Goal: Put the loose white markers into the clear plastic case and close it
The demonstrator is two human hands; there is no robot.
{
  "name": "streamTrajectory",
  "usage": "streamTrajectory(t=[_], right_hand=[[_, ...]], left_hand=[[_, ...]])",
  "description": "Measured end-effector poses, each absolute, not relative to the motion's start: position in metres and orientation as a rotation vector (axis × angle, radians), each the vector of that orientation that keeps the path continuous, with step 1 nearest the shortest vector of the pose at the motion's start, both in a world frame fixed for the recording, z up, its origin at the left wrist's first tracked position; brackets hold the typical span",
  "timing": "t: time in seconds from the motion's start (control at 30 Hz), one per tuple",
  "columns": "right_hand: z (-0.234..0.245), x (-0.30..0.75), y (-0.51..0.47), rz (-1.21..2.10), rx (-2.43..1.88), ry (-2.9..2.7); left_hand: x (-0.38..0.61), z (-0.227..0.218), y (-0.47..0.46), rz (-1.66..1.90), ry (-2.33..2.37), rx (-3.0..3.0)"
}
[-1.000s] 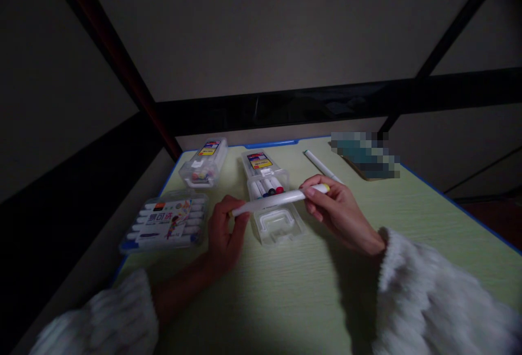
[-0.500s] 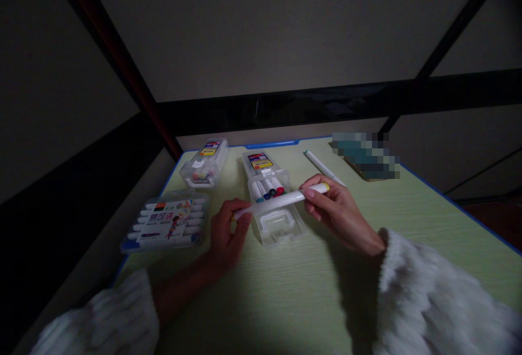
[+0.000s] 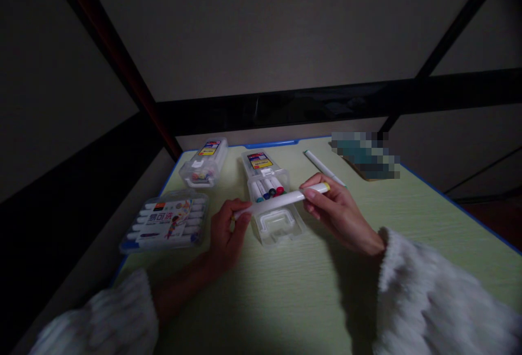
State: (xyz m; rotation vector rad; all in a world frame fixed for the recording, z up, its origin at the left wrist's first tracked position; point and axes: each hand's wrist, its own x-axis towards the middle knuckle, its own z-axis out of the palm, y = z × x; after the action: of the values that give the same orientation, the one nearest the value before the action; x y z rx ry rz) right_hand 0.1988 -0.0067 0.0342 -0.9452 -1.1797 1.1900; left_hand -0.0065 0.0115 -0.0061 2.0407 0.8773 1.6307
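Left grip [image 3: 225, 232] and right grip [image 3: 338, 213] are pinching opposite ends of the white marker [image 3: 281, 200] above the open case [image 3: 277, 225], well apart from the desk [image 3: 285, 300] edges.

Pale green, blue-edged table [image 3: 285, 300] carries: flat clear plastic marker box [image 3: 165, 223], small clear marker case [image 3: 205, 168], open clear marker case [image 3: 277, 225], loose white pen [image 3: 322, 167].

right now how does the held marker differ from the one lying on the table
The held marker is off the table, gripped at both ends by the left hand and right hand; the loose marker lies untouched on the table. The held marker runs nearly crosswise; the loose marker slants away. The held marker's end is yellow; the loose marker's looks greenish. Both have white barrels.
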Motion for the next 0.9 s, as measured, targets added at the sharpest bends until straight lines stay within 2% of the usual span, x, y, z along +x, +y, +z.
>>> streamTrajectory(t=[0.9], right_hand=[[0.0350,0.1982,-0.0066,1.231,-0.887,-1.078]], left_hand=[[-0.0050,-0.0026,0.0102,1.557,0.827,2.048]])
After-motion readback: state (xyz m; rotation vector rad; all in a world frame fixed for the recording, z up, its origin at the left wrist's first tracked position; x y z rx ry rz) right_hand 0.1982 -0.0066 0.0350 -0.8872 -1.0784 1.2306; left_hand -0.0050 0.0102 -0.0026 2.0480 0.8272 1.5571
